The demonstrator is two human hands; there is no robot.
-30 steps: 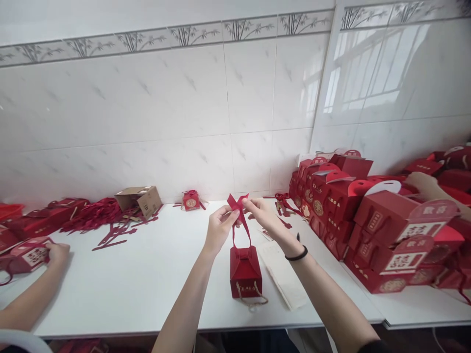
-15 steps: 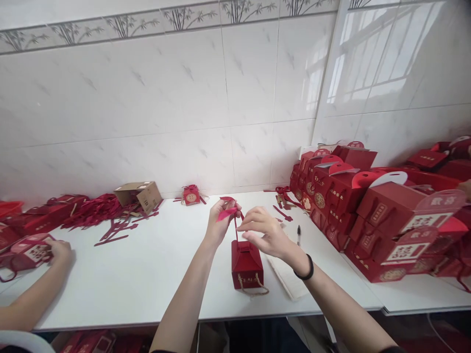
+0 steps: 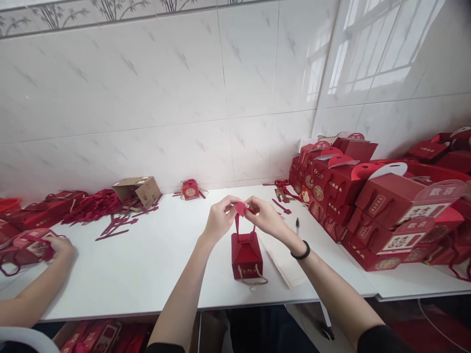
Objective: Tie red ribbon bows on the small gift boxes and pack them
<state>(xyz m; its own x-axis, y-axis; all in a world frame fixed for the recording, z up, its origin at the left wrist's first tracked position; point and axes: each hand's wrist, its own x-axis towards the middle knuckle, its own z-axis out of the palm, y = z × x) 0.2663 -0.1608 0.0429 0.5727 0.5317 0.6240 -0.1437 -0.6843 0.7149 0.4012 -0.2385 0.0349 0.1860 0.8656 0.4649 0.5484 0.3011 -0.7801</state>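
I watch the left hand (image 3: 221, 219) and right hand (image 3: 265, 217), grips pinching a flat red fabric ribbon (image 3: 240, 209) above a small dark-red cardboard box (image 3: 247, 257) at the frame's lower centre, its top folded closed, the tying seemingly unfinished.

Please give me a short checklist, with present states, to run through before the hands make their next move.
1. Red box standing on the white table: ok.
2. Red ribbon pinched by both left hand and right hand: ok.
3. Ribbon knotted firmly: cannot tell, fingers hide it.
4. Rope handle hanging away from the ribbon: ok.
5. Co-worker's hand well apart: ok.
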